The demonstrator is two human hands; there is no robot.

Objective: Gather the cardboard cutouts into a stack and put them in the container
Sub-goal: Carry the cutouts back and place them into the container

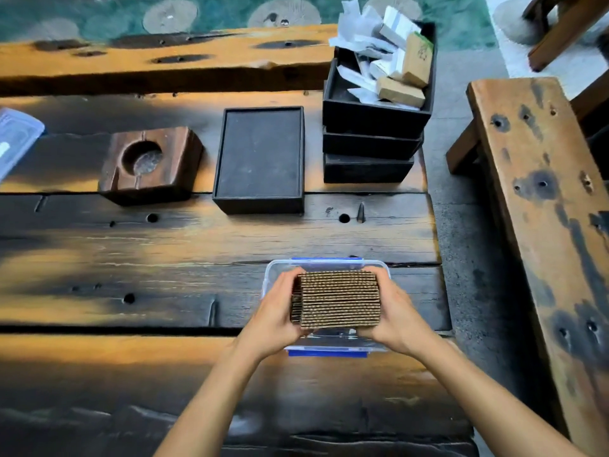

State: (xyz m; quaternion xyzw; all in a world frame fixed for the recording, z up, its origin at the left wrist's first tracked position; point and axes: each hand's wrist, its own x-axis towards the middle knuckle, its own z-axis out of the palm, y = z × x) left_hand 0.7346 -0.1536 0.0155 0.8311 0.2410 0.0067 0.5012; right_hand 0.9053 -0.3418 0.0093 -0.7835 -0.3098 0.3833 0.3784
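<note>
The floor and inner walls of the clear container [324, 266] are largely hidden behind the cardboard stack [337, 300] and the two hands, the left hand [275, 319] and the right hand [397, 316]. The stack's side faces are covered by the fingers, so the cutouts' outlines cannot be made out. A clear lid [14, 138] is cut off by the left edge. The two lower black trays [369, 156] are covered from above by the tray stacked on them. The bench [540, 179] is cropped at the right edge.
</note>
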